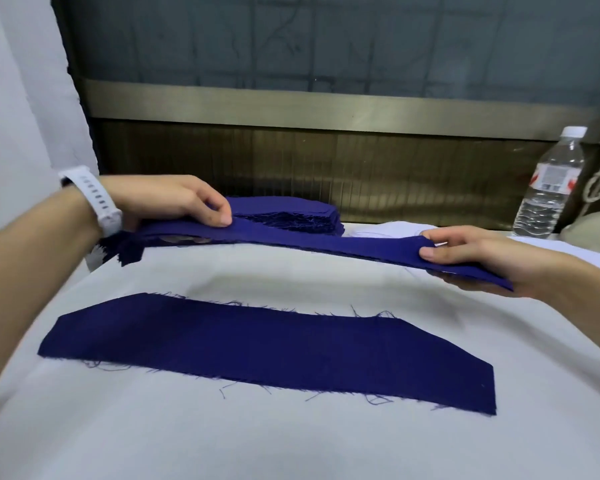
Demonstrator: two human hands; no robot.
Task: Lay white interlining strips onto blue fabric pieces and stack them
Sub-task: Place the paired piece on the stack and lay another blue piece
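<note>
Head view: left hand [184,204] and right hand [482,259] each pinch an end of a blue fabric piece [326,242] lifted near the far edge of the table [291,445], apparently mid-stacking and needing squared edges on landing; a second piece [274,348] lies by the near edge.

A fabric piece [267,355] lies before the fabric stack [291,216]; bottle [548,188] right.

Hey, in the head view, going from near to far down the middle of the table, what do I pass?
flat blue piece → lifted blue piece → blue stack → wall panel
</note>
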